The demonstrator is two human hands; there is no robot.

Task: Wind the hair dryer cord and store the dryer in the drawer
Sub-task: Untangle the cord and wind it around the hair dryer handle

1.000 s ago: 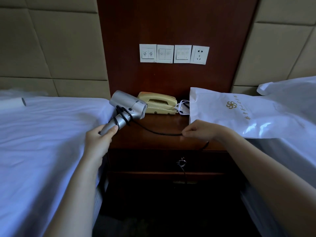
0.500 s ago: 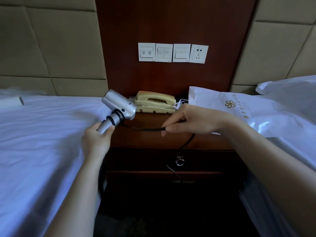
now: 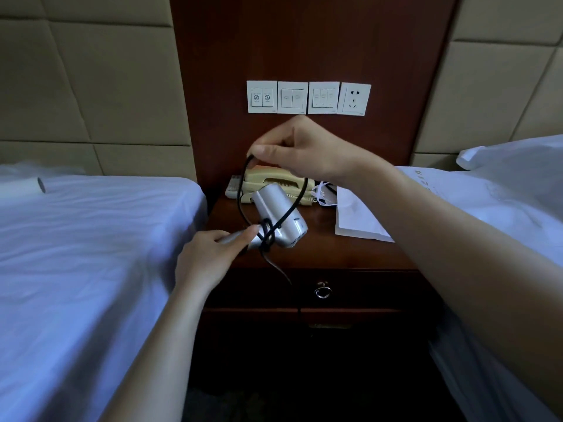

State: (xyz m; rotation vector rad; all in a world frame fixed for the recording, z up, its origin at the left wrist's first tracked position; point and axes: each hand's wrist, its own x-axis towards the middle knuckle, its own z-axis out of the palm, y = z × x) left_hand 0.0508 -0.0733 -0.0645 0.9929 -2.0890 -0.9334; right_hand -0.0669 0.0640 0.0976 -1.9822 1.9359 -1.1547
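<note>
Dim nightstand; cord tail lost in shadow below.

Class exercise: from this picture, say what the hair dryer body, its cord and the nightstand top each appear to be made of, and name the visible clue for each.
Hair dryer: probably plastic with a silver, satin metallic finish; soft highlights, moulded rear grille.
Cord: black, flexible, likely rubber or PVC sheathing; it bends in a smooth loop and looks matte.
Nightstand top: reddish-brown wood or wood veneer, glossy varnish; it shows faint reflections.
</note>
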